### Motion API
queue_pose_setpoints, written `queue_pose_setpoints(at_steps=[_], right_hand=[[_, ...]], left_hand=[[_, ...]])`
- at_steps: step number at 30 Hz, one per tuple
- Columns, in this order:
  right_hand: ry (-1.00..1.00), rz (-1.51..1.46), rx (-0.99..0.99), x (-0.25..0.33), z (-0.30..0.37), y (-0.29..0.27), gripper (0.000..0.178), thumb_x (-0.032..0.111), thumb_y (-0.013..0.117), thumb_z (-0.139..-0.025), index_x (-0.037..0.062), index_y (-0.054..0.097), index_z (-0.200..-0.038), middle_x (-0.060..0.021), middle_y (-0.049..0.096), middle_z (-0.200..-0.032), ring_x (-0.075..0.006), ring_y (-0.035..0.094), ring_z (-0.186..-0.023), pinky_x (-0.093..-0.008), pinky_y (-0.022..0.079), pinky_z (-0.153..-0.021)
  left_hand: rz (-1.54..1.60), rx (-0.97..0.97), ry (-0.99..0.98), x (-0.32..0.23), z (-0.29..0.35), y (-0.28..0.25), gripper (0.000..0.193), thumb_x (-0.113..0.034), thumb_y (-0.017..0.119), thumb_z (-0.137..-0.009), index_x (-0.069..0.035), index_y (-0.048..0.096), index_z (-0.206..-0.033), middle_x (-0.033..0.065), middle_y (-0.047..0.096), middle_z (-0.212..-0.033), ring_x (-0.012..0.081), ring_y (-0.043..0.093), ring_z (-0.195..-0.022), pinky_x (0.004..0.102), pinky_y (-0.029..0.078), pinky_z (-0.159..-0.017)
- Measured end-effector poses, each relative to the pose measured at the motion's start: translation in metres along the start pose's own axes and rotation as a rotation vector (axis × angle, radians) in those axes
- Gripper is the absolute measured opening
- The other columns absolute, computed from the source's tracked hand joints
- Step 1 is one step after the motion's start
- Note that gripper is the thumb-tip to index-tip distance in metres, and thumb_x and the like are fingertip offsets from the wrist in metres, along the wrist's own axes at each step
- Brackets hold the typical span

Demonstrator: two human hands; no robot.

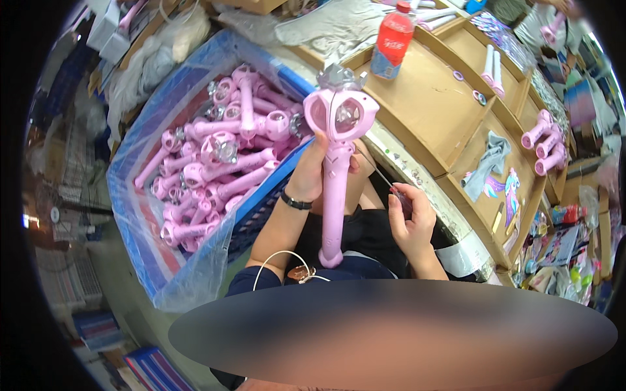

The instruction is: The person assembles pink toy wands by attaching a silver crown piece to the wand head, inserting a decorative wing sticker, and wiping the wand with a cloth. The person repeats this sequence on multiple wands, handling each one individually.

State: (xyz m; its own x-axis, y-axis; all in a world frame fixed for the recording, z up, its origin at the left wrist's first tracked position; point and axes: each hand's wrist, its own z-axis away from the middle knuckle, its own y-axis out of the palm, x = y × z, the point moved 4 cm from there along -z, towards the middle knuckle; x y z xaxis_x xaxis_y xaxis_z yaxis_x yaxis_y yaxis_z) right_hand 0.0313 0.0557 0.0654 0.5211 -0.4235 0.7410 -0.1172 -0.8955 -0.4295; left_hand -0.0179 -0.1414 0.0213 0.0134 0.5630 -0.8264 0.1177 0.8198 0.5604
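A pink toy wand (334,202) with a grey crown on top and a clear gem in its ring-shaped head stands upright before me. My left hand (308,174) is closed round it just below the head. In my right hand (416,225), at the wand's right, is a screwdriver (405,203). Its thin shaft slants up and left toward the wand, and its dark handle is mostly hidden by the fingers. I cannot tell whether the tip touches the wand.
On the left, a blue crate (140,228) lined with clear plastic holds many similar wands (225,153). Cardboard trays (424,111) cover the bench at right, with a red-labelled bottle (393,42), a grey cloth (487,163) and several pink wand parts (548,143). Another person (544,26) is at far right.
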Motion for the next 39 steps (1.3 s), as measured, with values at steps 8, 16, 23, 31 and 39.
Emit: queue_pose_setpoints(at_steps=[8, 16, 23, 31, 39], right_hand=[[-0.147, 0.186, -0.036, 0.011, -0.022, -0.005, 0.022, 0.002, 0.07, -0.072, 0.0045, 0.063, -0.093, -0.0035, 0.054, -0.062, -0.0173, 0.052, -0.048, -0.0282, 0.041, -0.045], [-0.169, 0.334, -0.074, 0.016, -0.033, -0.011, 0.023, 0.004, 0.071, -0.071, 0.0049, 0.063, -0.093, -0.005, 0.054, -0.063, -0.0199, 0.053, -0.049, -0.0308, 0.041, -0.045], [-0.13, 0.381, -0.02, 0.026, -0.042, -0.046, 0.021, 0.001, 0.07, -0.072, 0.0055, 0.065, -0.092, -0.0073, 0.056, -0.066, -0.0222, 0.054, -0.053, -0.0309, 0.042, -0.047], [0.259, -0.198, 0.154, -0.042, -0.035, -0.039, 0.013, 0.005, 0.066, -0.082, 0.0001, 0.064, -0.094, -0.0074, 0.061, -0.078, -0.0129, 0.058, -0.065, -0.0245, 0.046, -0.059], [0.437, -0.365, 0.347, -0.086, -0.052, -0.034, 0.016, 0.01, 0.064, -0.086, -0.0011, 0.064, -0.097, -0.0043, 0.063, -0.08, -0.0084, 0.056, -0.068, -0.023, 0.045, -0.062]], left_hand=[[-0.02, -0.077, -0.064, 0.005, -0.007, 0.012, 0.046, -0.044, 0.048, -0.094, -0.003, 0.046, -0.114, 0.0067, 0.058, -0.09, 0.0154, 0.062, -0.076, 0.03, 0.053, -0.069], [-0.241, -0.156, 0.104, 0.004, -0.016, 0.019, 0.042, -0.029, 0.057, -0.092, -0.003, 0.036, -0.119, 0.01, 0.056, -0.099, 0.0149, 0.06, -0.082, 0.0299, 0.053, -0.07], [-0.599, -0.126, 0.216, -0.01, -0.008, 0.039, 0.059, -0.019, 0.072, -0.082, 0.005, 0.031, -0.119, 0.0172, 0.054, -0.112, 0.0187, 0.058, -0.096, 0.0307, 0.048, -0.079], [-0.975, -0.15, 0.381, -0.014, 0.001, 0.057, 0.061, -0.016, 0.068, -0.083, 0.009, 0.029, -0.122, 0.0232, 0.061, -0.1, 0.0294, 0.063, -0.092, 0.034, 0.047, -0.08], [-0.818, -0.207, 0.301, -0.003, -0.015, 0.052, 0.054, -0.016, 0.06, -0.09, 0.006, 0.026, -0.125, 0.0216, 0.055, -0.112, 0.0234, 0.056, -0.102, 0.0342, 0.043, -0.088]])
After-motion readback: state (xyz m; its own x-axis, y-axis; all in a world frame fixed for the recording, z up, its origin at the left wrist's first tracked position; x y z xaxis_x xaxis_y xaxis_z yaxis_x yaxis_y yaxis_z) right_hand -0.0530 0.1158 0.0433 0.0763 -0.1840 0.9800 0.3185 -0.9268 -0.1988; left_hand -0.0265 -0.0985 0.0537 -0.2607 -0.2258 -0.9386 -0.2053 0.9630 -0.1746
